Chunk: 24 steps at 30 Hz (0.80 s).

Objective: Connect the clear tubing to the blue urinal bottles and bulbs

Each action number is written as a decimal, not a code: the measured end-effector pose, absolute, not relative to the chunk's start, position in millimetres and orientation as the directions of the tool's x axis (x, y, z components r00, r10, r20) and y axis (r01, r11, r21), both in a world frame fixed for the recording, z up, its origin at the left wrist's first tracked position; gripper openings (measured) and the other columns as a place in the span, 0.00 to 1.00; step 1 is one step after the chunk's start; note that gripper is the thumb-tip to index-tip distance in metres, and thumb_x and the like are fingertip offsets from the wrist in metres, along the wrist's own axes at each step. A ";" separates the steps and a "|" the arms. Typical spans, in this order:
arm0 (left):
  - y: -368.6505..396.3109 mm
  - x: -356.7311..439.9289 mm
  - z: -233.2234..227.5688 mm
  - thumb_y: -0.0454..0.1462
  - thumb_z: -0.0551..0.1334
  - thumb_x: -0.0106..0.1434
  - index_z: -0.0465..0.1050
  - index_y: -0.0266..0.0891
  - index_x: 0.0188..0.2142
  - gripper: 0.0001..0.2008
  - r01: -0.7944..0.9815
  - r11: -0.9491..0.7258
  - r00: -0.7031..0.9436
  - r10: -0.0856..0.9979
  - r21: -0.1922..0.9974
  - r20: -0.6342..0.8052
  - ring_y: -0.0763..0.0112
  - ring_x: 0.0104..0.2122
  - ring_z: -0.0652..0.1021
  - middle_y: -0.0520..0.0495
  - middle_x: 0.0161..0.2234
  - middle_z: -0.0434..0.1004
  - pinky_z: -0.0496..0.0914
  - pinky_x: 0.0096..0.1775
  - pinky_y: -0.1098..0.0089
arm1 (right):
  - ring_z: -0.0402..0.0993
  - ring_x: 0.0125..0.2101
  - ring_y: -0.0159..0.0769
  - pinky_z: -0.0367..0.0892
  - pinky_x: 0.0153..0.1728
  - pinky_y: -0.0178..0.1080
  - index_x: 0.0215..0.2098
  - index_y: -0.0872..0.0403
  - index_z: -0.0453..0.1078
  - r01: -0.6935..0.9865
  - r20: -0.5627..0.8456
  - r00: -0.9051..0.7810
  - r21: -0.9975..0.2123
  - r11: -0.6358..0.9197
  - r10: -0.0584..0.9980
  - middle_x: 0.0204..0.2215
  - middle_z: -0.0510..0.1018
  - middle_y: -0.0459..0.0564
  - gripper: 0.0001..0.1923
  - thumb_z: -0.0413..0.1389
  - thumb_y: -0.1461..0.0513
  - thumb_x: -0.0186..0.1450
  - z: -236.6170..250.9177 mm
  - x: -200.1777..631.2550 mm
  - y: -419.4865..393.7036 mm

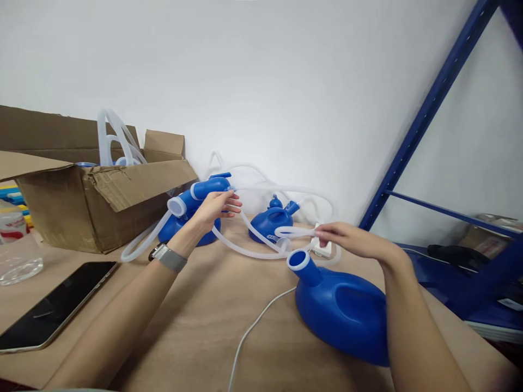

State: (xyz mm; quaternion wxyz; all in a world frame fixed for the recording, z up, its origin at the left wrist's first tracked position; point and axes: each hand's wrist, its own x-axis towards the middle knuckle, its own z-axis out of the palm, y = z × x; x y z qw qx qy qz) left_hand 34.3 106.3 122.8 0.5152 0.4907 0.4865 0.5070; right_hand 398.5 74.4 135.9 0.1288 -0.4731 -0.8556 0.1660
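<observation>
Translucent white silicone tubing: soft, light, kink-prone; best pinched near its ends. Pinched by right hand at three o'clock; left hand lies released at ten o'clock.

surface: light wooden table | left: cardboard box, clear plastic bottle, dark smartphone lying flat | back: two blue plastic vessels, translucent tubing looped between them | front right: large blue vessel, white cable
</observation>
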 end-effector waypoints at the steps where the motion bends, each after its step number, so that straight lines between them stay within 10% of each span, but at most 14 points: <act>1: 106.7 37.2 118.8 0.58 0.60 0.53 0.66 0.34 0.52 0.36 -0.028 0.013 0.025 1.000 1.000 -0.013 0.88 0.31 0.79 0.43 0.41 0.82 0.70 0.35 0.85 | 0.77 0.36 0.42 0.71 0.41 0.42 0.33 0.53 0.75 0.763 0.155 -0.486 -0.404 0.504 0.860 0.32 0.80 0.51 0.29 0.45 0.41 0.72 140.9 397.0 71.6; 8: 111.7 57.6 94.7 0.58 0.56 0.54 0.69 0.33 0.49 0.35 0.144 0.057 0.146 0.986 0.988 -0.079 0.86 0.28 0.80 0.40 0.43 0.82 0.73 0.38 0.83 | 0.73 0.46 0.45 0.65 0.48 0.43 0.29 0.52 0.71 0.635 0.634 -0.227 -0.479 0.606 0.739 0.38 0.79 0.52 0.27 0.47 0.42 0.72 156.9 384.5 59.4; 19: 80.9 80.1 84.9 0.66 0.63 0.41 0.73 0.28 0.26 0.38 0.776 0.056 0.185 0.932 0.628 -0.311 0.90 0.19 0.67 0.45 0.18 0.74 0.58 0.28 0.86 | 0.74 0.38 0.40 0.66 0.44 0.41 0.35 0.54 0.73 0.584 0.717 -0.203 -0.458 0.670 0.667 0.33 0.78 0.51 0.24 0.48 0.45 0.72 154.8 367.3 60.5; 24: 63.1 89.1 92.8 0.67 0.58 0.44 0.76 0.30 0.35 0.40 0.885 -0.029 0.181 0.941 0.464 -0.287 0.96 0.24 0.63 0.45 0.28 0.79 0.56 0.34 0.87 | 0.76 0.39 0.40 0.65 0.48 0.42 0.45 0.53 0.77 0.628 0.790 -0.249 -0.310 0.714 0.561 0.35 0.81 0.50 0.17 0.50 0.52 0.74 157.6 367.5 55.7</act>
